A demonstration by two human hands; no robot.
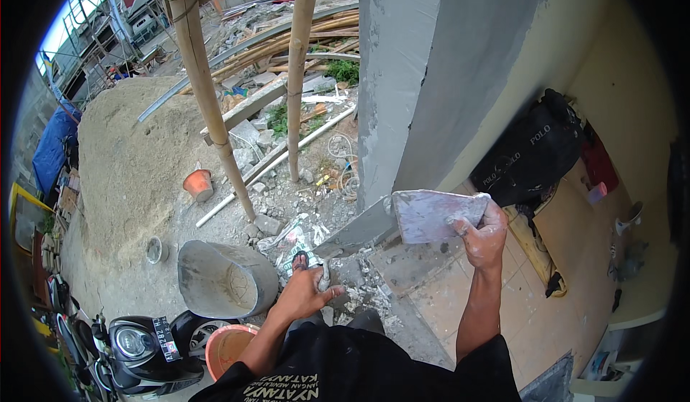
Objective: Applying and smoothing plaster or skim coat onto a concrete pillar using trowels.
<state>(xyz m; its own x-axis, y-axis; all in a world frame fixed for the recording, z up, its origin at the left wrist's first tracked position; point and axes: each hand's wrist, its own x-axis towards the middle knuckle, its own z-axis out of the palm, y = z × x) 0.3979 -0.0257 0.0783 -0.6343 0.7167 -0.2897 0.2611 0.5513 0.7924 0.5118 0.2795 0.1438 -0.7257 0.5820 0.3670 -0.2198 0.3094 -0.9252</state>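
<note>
A black scooter [133,341] bears a number plate [167,339] with light characters at left, near a grey tub [230,280] and an orange bucket [226,346]. Green printing marks a crumpled white sack [296,238] on the rubble-strewn ground beyond the person's left hand [305,298], whose thumb juts outward; whether that grip holds anything cannot be told. Pale yellow lettering runs upside down across the black shirt [352,366]. Before the foot of a grey-plastered pillar [395,78], a smeared pale board [435,215] sits firmly in the right hand [483,235], its grip closed on the right edge, thumb across the face. Farther right, bold light capitals repeat along a black cover [528,150].
</note>
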